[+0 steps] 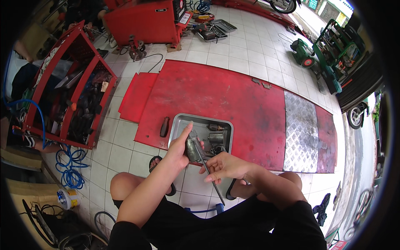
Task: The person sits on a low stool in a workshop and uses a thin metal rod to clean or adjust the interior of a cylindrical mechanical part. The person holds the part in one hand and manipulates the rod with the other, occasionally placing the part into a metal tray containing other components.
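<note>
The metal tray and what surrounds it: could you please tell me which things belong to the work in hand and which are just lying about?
In hand: left hand, grey metal part, right hand, thin rod, metal tray of motor parts.
Lying about: dark-handled tool, red tool cart, blue hose, green machine.

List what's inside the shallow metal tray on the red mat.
The shallow metal tray holds several small grey cylindrical motor-like parts. Its near-left portion is covered by the left hand and the grey part it holds.

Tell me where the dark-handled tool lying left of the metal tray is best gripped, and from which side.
Take the dark-handled tool around the middle of its rounded handle, from above. It lies flat on the red mat, apart from the metal tray, so fingers can likely close across its narrow width from both long sides.
</note>
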### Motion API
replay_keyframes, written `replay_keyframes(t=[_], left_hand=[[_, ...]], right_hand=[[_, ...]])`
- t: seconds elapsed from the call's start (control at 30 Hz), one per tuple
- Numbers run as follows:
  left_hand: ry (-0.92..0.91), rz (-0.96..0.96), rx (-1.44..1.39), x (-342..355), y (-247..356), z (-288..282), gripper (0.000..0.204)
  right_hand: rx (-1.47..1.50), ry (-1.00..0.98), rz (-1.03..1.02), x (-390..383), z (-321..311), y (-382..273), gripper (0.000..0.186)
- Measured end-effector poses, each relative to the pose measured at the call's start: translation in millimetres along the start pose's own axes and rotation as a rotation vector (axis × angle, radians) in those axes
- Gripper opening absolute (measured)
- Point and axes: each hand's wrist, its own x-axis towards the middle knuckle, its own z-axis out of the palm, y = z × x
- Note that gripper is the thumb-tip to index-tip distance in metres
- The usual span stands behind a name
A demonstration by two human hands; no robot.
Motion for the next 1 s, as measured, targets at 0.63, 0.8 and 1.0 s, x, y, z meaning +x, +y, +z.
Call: replay_keyframes(t=[0.63,0.8,1.0], left_hand=[[0.004,-0.003,-0.008,-0.4,2.3,0.0,0.051],[0.001,-0.007,0.007,-2.7,1.9,1.0,0.051],[-0.01,-0.016,-0.029,2.4,1.8,-3.6,0.05]], right_hand=[[0.351,0.021,-0.067,-3.1,15.5,-2.3,0.04],[0.277,-0.005,-0.031,-6.9,12.0,-10.2,0.039],[0.15,-0.017,-0.013,3.3,5.0,5.3,0.041]])
